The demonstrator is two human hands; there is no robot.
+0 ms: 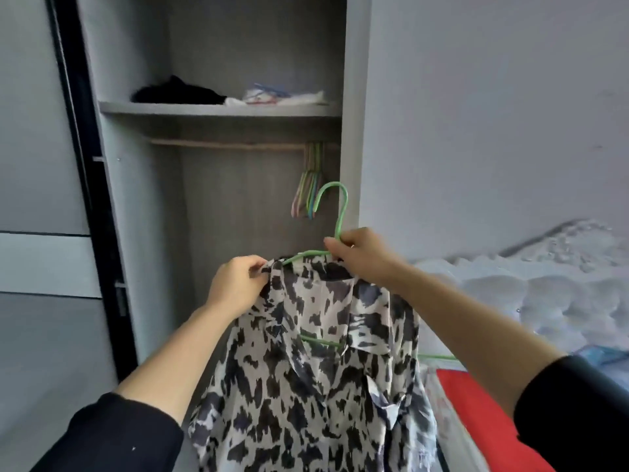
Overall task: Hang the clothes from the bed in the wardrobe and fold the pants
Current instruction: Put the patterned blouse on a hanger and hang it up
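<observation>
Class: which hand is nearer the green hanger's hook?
Right. The right hand grips the green hanger just below its hook; the left hand pinches the patterned shirt's shoulder, lower and to the left.

no readable text, labels or signs

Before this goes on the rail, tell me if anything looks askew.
The black-and-white patterned shirt hangs lopsided on the green hanger: bare wire shows by the collar, where the left hand pinches the fabric. The right hand grips the hanger's neck.
</observation>
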